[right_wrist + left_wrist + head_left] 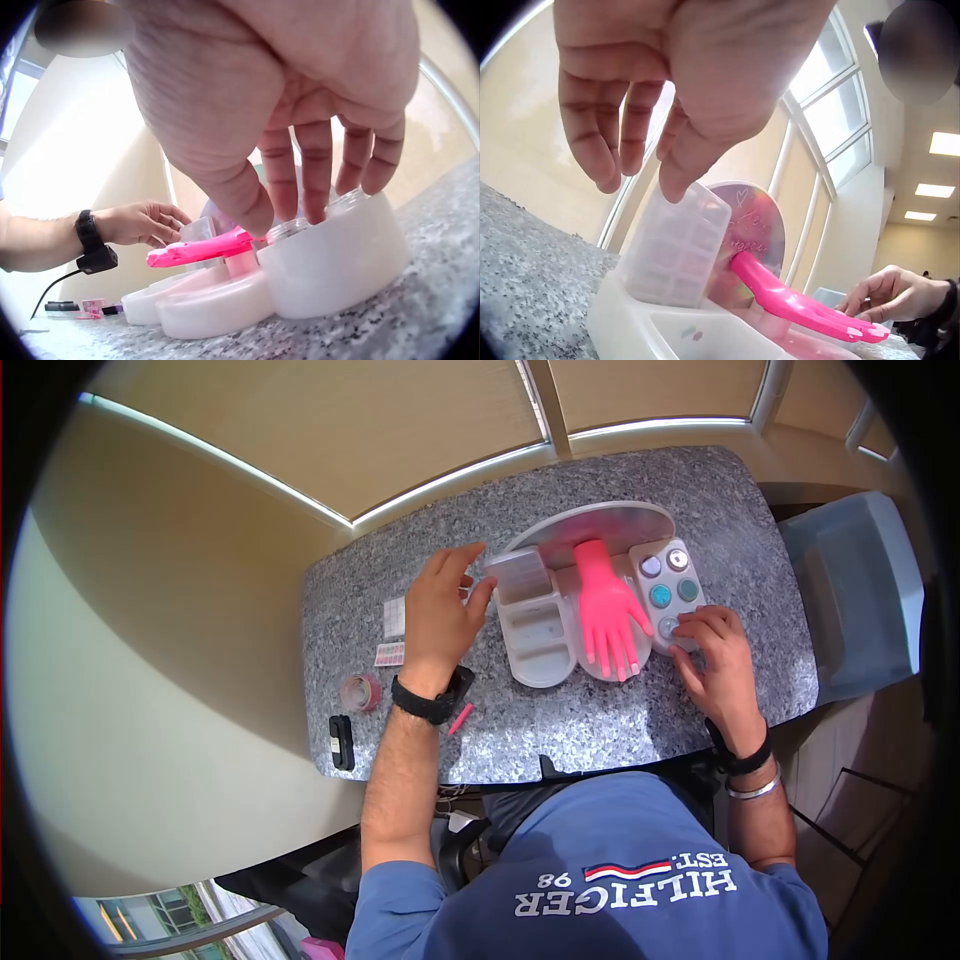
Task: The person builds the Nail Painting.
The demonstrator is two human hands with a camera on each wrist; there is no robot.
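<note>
A white organizer [540, 667] holds a hot-pink practice hand [603, 605], palm down with fingers towards the person. My left hand [443, 605] is beside a clear compartment box [676, 244] standing in the organizer's left side. Its thumb tip overlaps the box's top edge in the left wrist view; the fingers hang loosely bent and apart. At the organizer's right side, my right hand [722, 660] has thumb and fingertips around a small clear jar [288, 229] seated in the raised jar holder. More small jars [660, 596] with turquoise and pale contents sit behind it.
An iridescent round-edged panel [640, 525] stands behind the organizer. Left on the granite table [560, 735] lie a white sheet [394, 616], a pink-and-white card [389, 654], a pink round container [360, 692], a black case [341, 742] and a pink pen-like stick [461, 719]. A translucent bin [850, 600] stands right.
</note>
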